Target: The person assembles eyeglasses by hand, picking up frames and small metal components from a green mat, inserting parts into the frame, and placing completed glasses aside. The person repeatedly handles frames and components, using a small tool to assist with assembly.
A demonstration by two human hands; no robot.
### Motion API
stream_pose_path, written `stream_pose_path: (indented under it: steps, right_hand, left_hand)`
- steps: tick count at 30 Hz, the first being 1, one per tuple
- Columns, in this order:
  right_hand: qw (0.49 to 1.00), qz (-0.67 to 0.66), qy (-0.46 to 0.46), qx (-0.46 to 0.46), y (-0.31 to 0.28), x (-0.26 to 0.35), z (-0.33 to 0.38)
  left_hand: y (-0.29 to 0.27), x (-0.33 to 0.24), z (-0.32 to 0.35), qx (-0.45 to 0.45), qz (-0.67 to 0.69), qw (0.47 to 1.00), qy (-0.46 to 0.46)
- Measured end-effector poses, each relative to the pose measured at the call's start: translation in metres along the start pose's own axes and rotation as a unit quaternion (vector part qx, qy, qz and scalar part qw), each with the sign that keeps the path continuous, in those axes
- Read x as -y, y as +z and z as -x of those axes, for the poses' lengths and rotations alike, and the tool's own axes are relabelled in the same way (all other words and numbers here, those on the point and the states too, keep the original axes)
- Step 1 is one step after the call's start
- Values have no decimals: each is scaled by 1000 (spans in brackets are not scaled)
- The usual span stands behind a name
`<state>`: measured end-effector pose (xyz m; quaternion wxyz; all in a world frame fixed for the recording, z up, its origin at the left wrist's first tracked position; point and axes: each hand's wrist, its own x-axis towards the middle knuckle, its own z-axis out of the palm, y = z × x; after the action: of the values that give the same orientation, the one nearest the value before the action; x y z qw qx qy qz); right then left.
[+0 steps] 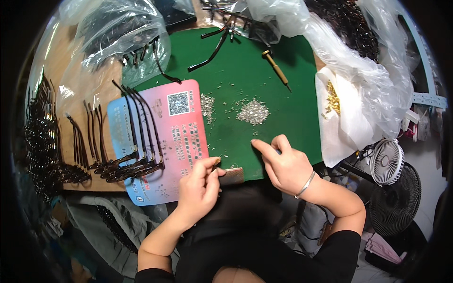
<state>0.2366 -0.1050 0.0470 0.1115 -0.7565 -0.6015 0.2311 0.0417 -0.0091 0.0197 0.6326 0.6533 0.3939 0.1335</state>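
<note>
Hands at a green mat (288,113), seen from above. The left hand (199,189) was nearly closed at the mat's near edge, thumb and forefinger drawn together about a small dark piece (216,165); the kind of piece could not be told. Just beside these fingertips, at the same edge, lay a brownish textured block (233,176). The right hand (288,166) was partly open, its forefinger extended over the mat and its other fingers bent; whether it gripped anything could not be told. A silvery bracelet (306,184) encircled the right wrist.

Beyond the 2 hands, a heap of tiny silvery parts (253,112) lay on the mat, with a smaller scatter (207,106) to its left, beside a pink-and-blue card (186,86). Dark eyeglass frames (134,170) rested across the card's left portion, their slender temples directed away from the person. At the far side lay a brass-coloured screwdriver (276,69), tip toward the person, and loose dark temples (211,57). To the right, gold-coloured pieces (333,100) lay on a white sheet (336,137). 2 fans, 1 white (388,162) and 1 black (401,205), stood at the lower right.
</note>
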Motion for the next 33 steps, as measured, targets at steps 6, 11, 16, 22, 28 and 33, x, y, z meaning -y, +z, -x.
stream_pose_path:
  steps: [6,11,16,22,28,33]
  right_hand:
    - [959,-239,-8,150,1,34,-11]
    - [965,-229,-52,117,7,32,-13]
    - [935,-321,-10,151,13,28,-15]
    - [800,-496,149,302,1,29,-33]
    - [842,-440,123,286,-3,33,-38]
    - [912,-376,-4,164,24,20,-30]
  left_hand:
    - [12,7,0,-90,-170,972,136]
    - [16,8,-2,-128,-193,958,169]
    - [20,9,-3,-146,-221,947,183]
    - [16,11,-3,-127,-222,951,175]
    - [13,9,-4,-113,-223,953,171]
    - [14,7,-6,-97,-217,957,165]
